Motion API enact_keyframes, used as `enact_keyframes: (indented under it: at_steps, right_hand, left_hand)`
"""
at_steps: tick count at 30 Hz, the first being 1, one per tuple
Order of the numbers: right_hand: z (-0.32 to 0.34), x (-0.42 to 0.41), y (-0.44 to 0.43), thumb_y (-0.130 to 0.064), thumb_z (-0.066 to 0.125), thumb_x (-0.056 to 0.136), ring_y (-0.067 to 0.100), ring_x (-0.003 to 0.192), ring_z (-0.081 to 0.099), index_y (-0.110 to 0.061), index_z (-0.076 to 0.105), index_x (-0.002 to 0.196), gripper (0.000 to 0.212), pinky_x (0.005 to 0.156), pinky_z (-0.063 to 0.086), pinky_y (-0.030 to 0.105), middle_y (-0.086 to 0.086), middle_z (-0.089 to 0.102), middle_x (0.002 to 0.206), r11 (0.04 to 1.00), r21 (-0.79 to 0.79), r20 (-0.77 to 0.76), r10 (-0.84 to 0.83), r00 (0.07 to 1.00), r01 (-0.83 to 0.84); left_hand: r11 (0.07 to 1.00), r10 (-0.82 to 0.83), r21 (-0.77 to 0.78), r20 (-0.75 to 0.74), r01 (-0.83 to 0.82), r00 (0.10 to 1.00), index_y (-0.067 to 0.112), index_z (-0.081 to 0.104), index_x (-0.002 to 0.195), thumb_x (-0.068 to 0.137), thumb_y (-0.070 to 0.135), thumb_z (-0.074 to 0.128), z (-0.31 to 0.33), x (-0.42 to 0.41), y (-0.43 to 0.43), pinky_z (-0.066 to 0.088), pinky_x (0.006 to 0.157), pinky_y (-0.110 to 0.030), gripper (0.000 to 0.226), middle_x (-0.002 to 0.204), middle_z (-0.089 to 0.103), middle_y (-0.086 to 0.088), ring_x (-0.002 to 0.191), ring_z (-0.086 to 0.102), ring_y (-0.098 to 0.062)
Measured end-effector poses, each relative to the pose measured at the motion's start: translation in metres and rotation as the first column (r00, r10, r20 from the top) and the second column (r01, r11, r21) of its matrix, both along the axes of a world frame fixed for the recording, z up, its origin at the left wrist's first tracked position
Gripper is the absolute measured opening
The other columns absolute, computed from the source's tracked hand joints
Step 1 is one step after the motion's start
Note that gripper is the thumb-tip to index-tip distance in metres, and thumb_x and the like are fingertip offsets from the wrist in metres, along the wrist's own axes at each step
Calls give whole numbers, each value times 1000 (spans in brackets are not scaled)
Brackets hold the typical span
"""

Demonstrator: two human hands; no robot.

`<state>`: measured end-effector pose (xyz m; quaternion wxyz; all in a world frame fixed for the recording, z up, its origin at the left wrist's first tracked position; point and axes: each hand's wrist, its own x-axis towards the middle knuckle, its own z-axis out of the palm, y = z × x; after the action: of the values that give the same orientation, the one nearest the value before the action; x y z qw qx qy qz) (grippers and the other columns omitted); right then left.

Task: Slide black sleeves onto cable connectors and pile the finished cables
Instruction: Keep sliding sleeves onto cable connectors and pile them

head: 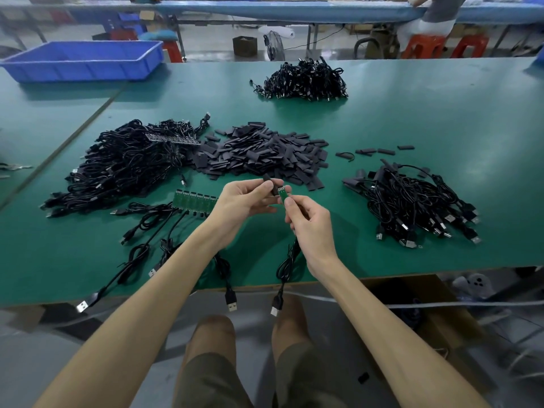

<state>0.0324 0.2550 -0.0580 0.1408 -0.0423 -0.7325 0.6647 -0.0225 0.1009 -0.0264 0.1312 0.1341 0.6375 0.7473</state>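
My left hand (pixel 245 200) pinches a short black sleeve (pixel 271 184) above the green table (pixel 412 119). My right hand (pixel 309 228) grips a cable just below its small green board connector (pixel 284 195), which touches the sleeve's lower end. That cable (pixel 287 266) hangs down over the table's front edge to a USB plug (pixel 276 306). A heap of loose black sleeves (pixel 262 153) lies behind my hands. To the right sits a pile of sleeved cables (pixel 412 204). A large pile of black cables (pixel 123 166) lies to the left.
A strip of joined green boards (pixel 192 200) with several cables attached lies left of my hands. Another cable pile (pixel 303 81) sits further back. A blue bin (pixel 85 60) stands at the back left. A few stray sleeves (pixel 374 151) lie right of the heap. A person sits at the far bench.
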Motion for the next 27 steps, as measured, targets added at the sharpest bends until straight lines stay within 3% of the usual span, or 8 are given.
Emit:
enact_keyframes:
  at_steps: [5,8,12,18,21,27]
  right_hand:
    - [1,1,0,-29,58,104,11,60,41,-10,74,94,27,61,36,35,-9,52,63,999,7,26,34,999,-34]
    - [3,2,1,-29,58,104,13,62,40,-2,71,93,32,61,34,35,-6,49,63,998,0,36,58,998,-58]
    - [5,3,1,-28,57,105,11,62,40,-2,72,92,32,61,33,33,-6,49,63,998,-13,43,69,997,-69]
    - [5,4,0,-28,58,105,5,59,43,-20,77,90,26,59,36,22,-12,51,61,995,-9,38,101,994,-100]
    - [5,4,-1,-27,58,106,5,59,44,-19,77,91,26,59,37,18,-12,53,61,993,10,33,117,993,-117]
    - [5,4,0,-25,58,106,5,57,42,-14,76,90,26,59,36,23,-9,51,61,993,24,30,113,993,-113]
  left_hand:
    - [988,-42,149,94,28,995,-4,62,127,105,17,53,4,3,1,57,88,-31,32,126,70,-16,112,70,-30]
    - [987,-57,156,88,43,994,-7,60,130,105,17,52,8,5,2,57,86,-31,35,126,69,-17,116,68,-32]
    - [995,-22,96,46,17,999,-5,61,128,106,16,50,6,5,4,57,86,-32,32,124,71,-15,115,69,-32]
    - [998,-36,47,-42,38,998,-3,62,127,105,17,52,6,4,0,59,87,-34,31,124,71,-14,111,71,-31]
    - [999,-29,21,-46,30,999,0,63,126,105,18,54,6,5,1,58,83,-30,29,123,73,-10,100,74,-24]
    - [987,-141,-83,-22,139,990,3,66,124,106,18,52,12,2,-6,56,89,-28,27,123,73,-10,108,71,-22]
